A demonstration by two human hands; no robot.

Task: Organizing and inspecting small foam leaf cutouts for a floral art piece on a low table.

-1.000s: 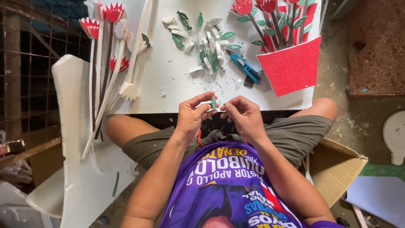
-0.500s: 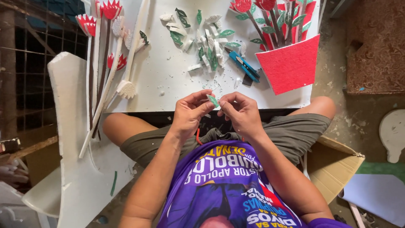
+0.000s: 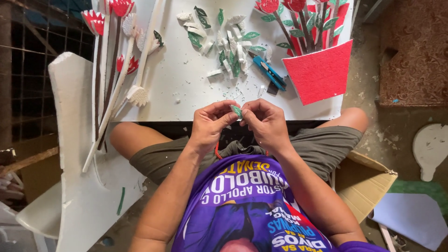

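Observation:
My left hand (image 3: 211, 125) and my right hand (image 3: 266, 123) meet above my lap and pinch between their fingertips a small green foam leaf (image 3: 236, 111) with a white underside. Just beyond them lies a white foam board (image 3: 179, 81). On it sits a scattered pile of green and white foam leaves (image 3: 231, 49) and a blue utility knife (image 3: 269, 73).
A red foam pot with red flowers and green leaves (image 3: 317, 70) lies at the board's right end. Long-stemmed red and white foam flowers (image 3: 114, 60) lean at the left over a tall white foam slab (image 3: 77, 154). A cardboard box (image 3: 361, 184) stands by my right thigh.
Both hands stay together on the leaf piece, fingers shifting slightly as they work it. The view has drifted a little.

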